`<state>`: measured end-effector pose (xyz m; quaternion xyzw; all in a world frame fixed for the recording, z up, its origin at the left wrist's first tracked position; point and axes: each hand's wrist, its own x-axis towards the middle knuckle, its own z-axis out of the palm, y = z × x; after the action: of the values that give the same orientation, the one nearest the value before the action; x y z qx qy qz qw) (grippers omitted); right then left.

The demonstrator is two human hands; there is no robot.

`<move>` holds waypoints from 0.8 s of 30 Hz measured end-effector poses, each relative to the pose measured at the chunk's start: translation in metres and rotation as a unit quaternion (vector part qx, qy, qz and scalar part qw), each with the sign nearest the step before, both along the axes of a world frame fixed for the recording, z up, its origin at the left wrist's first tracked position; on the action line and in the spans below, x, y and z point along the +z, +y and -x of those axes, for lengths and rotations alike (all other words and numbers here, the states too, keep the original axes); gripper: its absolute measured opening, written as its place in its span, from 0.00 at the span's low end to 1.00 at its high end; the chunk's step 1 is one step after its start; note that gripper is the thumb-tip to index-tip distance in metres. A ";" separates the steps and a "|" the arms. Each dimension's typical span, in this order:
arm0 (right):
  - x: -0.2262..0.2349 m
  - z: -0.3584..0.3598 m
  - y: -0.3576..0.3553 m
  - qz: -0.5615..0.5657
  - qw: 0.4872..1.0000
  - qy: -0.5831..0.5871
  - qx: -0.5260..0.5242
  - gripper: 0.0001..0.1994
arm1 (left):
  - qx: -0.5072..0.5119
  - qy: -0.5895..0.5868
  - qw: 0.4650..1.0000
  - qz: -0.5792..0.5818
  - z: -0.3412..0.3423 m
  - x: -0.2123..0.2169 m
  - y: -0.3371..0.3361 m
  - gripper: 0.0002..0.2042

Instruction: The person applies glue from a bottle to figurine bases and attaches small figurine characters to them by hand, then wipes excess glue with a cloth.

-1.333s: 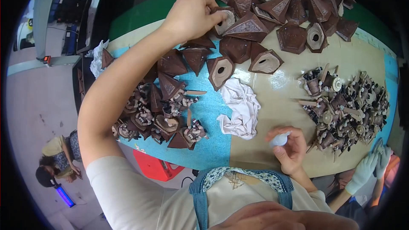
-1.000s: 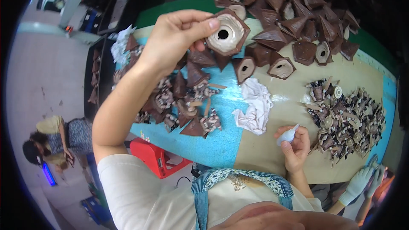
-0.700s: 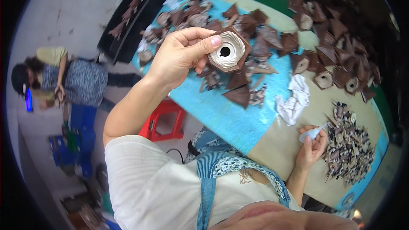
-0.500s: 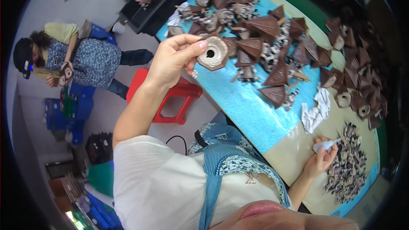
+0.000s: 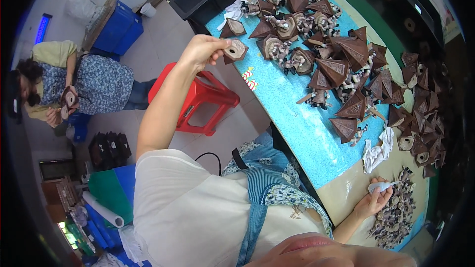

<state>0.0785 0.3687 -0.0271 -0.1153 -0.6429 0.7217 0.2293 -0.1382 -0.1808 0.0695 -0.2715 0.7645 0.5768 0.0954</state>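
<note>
My left hand (image 5: pixel 199 52) is stretched out to the left, past the table's end, and grips a small brown birdhouse-shaped piece (image 5: pixel 234 51) with a round hole in its pale face. My right hand (image 5: pixel 372 201) rests low on the tan part of the table and holds a small white tube (image 5: pixel 381 186). Beside that hand lies a heap of small dark parts (image 5: pixel 396 215). Many finished brown birdhouses (image 5: pixel 341 71) lie spread over the blue table top (image 5: pixel 292 118).
A red plastic stool (image 5: pixel 198 99) stands on the floor under my left arm. Another person (image 5: pixel 74 86) in a patterned top sits at the far left holding a similar piece. A white rag (image 5: pixel 377 151) lies on the table. Blue crates (image 5: pixel 116 27) stand behind.
My left hand lifted one birdhouse piece off the pile and swung it out to the left beyond the table. The view turned left and tilted. My right hand stayed holding the tube.
</note>
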 end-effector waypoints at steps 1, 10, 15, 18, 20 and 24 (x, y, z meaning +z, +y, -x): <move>0.001 -0.001 0.000 -0.008 1.000 -0.009 -0.005 0.19 | -0.005 -0.002 1.000 0.006 0.006 0.001 0.000 0.14; -0.003 -0.003 -0.001 0.014 1.000 0.023 -0.014 0.19 | -0.035 0.108 0.990 0.085 0.002 -0.021 0.026 0.31; 0.002 0.002 -0.009 0.041 0.997 0.006 -0.069 0.21 | 0.019 0.205 0.969 0.133 -0.015 -0.035 0.032 0.24; 0.009 0.006 -0.013 0.080 0.995 0.004 -0.053 0.21 | -0.005 0.291 0.928 0.232 -0.017 -0.013 0.062 0.20; 0.016 0.005 -0.013 0.109 0.994 -0.017 -0.022 0.21 | -0.105 0.356 0.905 0.210 -0.022 0.031 0.126 0.14; 0.019 0.002 -0.012 0.123 0.992 -0.030 -0.019 0.21 | -0.369 0.476 0.751 0.271 -0.002 0.086 0.250 0.08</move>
<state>0.0766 0.3569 -0.0081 -0.1761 -0.5535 0.7871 0.2075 -0.1365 0.0694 0.1555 0.3272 0.8759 0.3198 -0.1532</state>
